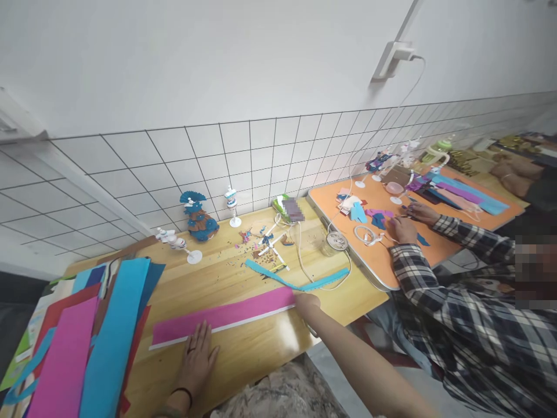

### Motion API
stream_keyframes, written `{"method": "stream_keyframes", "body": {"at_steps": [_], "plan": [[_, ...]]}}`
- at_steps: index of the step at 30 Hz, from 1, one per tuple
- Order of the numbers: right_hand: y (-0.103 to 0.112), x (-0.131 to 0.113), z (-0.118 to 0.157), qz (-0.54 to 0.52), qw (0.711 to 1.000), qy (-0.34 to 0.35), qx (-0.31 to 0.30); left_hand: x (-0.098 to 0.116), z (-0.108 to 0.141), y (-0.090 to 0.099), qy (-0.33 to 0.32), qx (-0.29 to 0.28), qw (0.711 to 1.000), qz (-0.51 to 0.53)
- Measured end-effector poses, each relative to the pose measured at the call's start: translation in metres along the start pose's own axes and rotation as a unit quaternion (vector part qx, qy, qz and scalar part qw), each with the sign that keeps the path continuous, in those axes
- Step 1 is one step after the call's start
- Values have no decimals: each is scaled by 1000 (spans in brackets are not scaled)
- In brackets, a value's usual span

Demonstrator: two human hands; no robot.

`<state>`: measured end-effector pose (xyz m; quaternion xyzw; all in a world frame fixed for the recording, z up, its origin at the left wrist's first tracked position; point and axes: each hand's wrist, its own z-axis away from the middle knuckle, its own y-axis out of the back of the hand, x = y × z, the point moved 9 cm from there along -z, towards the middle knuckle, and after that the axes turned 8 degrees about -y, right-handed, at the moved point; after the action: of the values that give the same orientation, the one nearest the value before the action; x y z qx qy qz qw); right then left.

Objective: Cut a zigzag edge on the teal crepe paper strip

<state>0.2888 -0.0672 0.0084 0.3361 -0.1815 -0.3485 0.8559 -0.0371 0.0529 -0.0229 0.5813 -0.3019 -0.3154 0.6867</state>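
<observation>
A long magenta strip with a white lower edge lies flat across the wooden table. My left hand rests at its lower edge near the left end, fingers spread and flat. At the strip's right end is my right hand, its fingers hidden from view. Something thin and shiny shows just below that hand, too small to name. A narrow blue strip curves behind the magenta one, close to a white cord.
Coloured sheets are stacked at left. Behind stand small figures, scraps and a round tin. At right, a person in a plaid shirt works at an orange table. A cord hangs from the wall plug.
</observation>
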Motion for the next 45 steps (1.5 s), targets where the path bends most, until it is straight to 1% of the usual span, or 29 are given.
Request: {"method": "stream_keyframes", "body": {"at_steps": [2,5,11,17,23,30,33,36,38,40,42,43,45], "plan": [[-3,9,-1,8,1000,-8,-11,1,1,1,-2,10,1000,5],[-5,19,0,16,1000,-1,-18,1,2,0,-3,10,1000,13],[-2,28,3,18,999,33,-15,0,3,-1,6,1,1000,25],[-6,26,1,15,999,38,-20,1,4,2,9,3,999,45],[-12,24,-2,3,999,36,-18,2,5,7,20,19,997,71],[-19,26,-6,-7,999,47,-23,1,16,12,44,46,992,112],[-19,27,-8,-12,998,63,-25,-5,20,13,68,59,987,133],[-17,31,-11,-18,997,74,-25,-23,25,16,124,77,978,150],[-15,33,-12,-23,996,78,-24,-44,31,21,189,94,965,157],[-13,35,-13,-28,996,83,-23,-71,41,27,273,111,942,161],[-12,35,-13,-34,995,91,-22,-100,55,34,357,123,911,166],[-12,35,-13,-36,995,94,-21,-113,61,37,391,126,895,172],[-13,36,-11,-37,994,100,-21,-135,70,41,439,122,869,192]]}}
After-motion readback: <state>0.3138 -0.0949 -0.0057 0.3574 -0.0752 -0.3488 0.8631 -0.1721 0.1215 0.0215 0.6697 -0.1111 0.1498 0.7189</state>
